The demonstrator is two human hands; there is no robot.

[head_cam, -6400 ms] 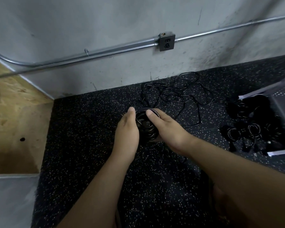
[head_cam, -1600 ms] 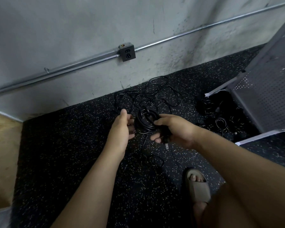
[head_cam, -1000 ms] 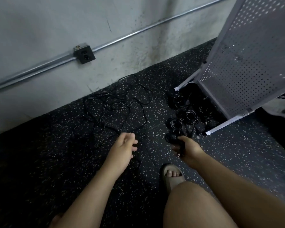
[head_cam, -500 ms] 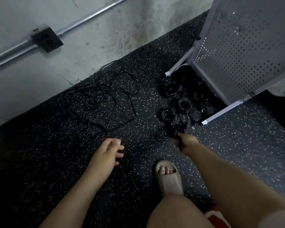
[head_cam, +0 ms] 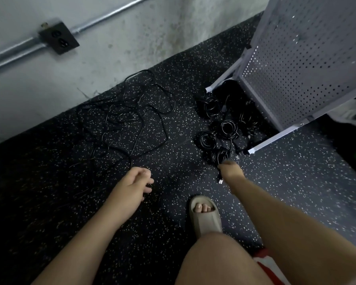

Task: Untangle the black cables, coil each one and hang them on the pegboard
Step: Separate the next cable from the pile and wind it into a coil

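The person's arms [head_cam: 86, 233] are bare all the way down to the left hand [head_cam: 132, 183] and the right hand [head_cam: 231, 170]. One foot wears a soft tan slide sandal [head_cam: 205, 221] with an open front, and the toes [head_cam: 201, 208] peek out. The knee [head_cam: 214, 254] is bare. A bit of red and white cloth [head_cam: 264, 264] shows by the leg.

Head-worn wide-angle, down at floor [head_cam: 296, 182]

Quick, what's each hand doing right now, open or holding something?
Left hand: open, fingers loosely curled, holding nothing.
Right hand: grips the coiled cable.
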